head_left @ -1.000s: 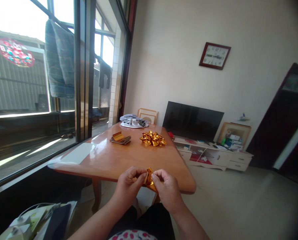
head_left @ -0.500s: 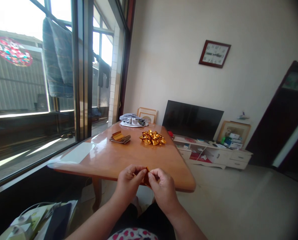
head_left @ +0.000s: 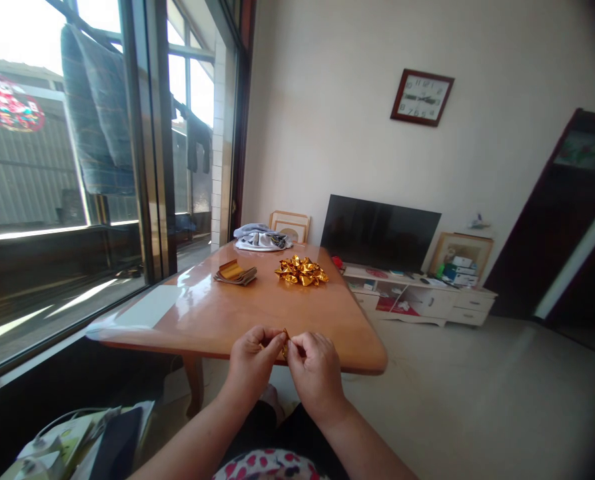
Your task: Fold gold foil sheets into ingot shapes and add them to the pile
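My left hand [head_left: 251, 363] and my right hand [head_left: 313, 371] pinch a small folded piece of gold foil paper [head_left: 284, 343] between their fingertips, just at the near edge of the wooden table [head_left: 217, 317]. Most of the piece is hidden by my fingers. Farther back on the table lie a pile of folded gold foil pieces [head_left: 301, 271] and, left of it, a flat stack of gold paper sheets [head_left: 234, 273].
A bundle of cloth [head_left: 260, 239] lies at the table's far end. A glass sliding door [head_left: 102, 167] runs along the left. A TV [head_left: 380, 233] stands on a low white cabinet [head_left: 427, 300] by the far wall. Papers and a dark device [head_left: 112, 443] lie at lower left.
My hands have closed in over the gold piece, so less of it shows than before. The view has shifted slightly to the right and upward.
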`<state>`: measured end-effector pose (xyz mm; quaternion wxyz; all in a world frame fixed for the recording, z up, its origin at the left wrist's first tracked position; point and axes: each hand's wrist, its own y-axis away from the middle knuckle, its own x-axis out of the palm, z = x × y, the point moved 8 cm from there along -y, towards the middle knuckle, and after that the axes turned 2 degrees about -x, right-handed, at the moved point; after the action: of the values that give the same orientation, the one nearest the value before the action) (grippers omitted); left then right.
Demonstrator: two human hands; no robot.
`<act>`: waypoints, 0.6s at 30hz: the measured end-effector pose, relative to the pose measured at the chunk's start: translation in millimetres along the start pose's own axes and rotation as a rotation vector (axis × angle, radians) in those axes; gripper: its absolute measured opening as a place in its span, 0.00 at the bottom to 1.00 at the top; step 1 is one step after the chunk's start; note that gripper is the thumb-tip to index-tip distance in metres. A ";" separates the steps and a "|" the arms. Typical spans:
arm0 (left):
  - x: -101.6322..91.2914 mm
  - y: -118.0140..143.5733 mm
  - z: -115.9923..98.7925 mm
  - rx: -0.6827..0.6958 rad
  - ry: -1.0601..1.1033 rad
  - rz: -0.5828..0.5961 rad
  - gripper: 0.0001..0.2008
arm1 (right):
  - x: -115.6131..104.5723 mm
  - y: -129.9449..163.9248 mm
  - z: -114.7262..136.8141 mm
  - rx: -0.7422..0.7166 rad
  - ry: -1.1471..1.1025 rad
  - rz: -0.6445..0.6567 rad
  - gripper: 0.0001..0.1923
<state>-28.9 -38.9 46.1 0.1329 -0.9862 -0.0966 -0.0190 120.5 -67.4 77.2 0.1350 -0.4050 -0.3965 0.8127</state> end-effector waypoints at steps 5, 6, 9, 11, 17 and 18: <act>3.1 2.8 -3.8 -0.014 0.019 0.013 0.13 | 2.9 1.0 2.5 -0.037 0.111 -0.013 0.09; 4.8 3.9 -5.1 -0.019 0.032 0.029 0.13 | 2.6 1.0 2.7 -0.039 0.121 -0.016 0.09; 10.6 7.0 -7.7 -0.039 0.082 0.094 0.13 | 2.0 1.4 2.4 -0.034 0.120 -0.017 0.09; 12.5 8.0 -7.4 -0.057 0.110 0.116 0.14 | 2.3 2.2 1.9 -0.033 0.098 -0.010 0.09; 13.4 6.8 0.3 -0.124 0.181 0.126 0.13 | 1.8 3.5 3.1 -0.040 0.063 0.002 0.08; 14.3 6.3 1.7 -0.135 0.200 0.142 0.13 | 1.6 3.4 3.9 -0.045 0.060 0.005 0.08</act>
<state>-13.6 -41.8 43.7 0.0762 -0.9905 -0.0114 -0.1140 116.8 -70.8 75.1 0.1356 -0.4332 -0.4094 0.7914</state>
